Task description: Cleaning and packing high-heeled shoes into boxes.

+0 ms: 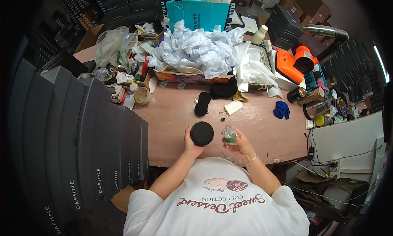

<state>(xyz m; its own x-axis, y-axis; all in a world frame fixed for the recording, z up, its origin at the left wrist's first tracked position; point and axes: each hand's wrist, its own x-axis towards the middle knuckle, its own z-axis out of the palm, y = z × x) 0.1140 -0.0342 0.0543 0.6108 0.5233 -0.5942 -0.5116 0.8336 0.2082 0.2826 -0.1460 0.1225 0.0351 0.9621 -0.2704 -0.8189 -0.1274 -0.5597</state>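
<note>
Seemingly the work is at a preparing stage: the left hand (pixel 190 142) is closed around a round black pad (pixel 202 133), holding it flat-face up over the near edge of the pink table (pixel 262 129), while the right hand (pixel 238 144) grips a small clear bottle with a green band (pixel 229 135) just beside it, the two apart but near. The next move, by my judgement, calls for tilting the bottle over the pad with care, since the mouth is small. Both forearms come up from the lower edge, elbows bent, wrists drawn in toward the chest, a thin bangle (pixel 251 160) on the right wrist.
</note>
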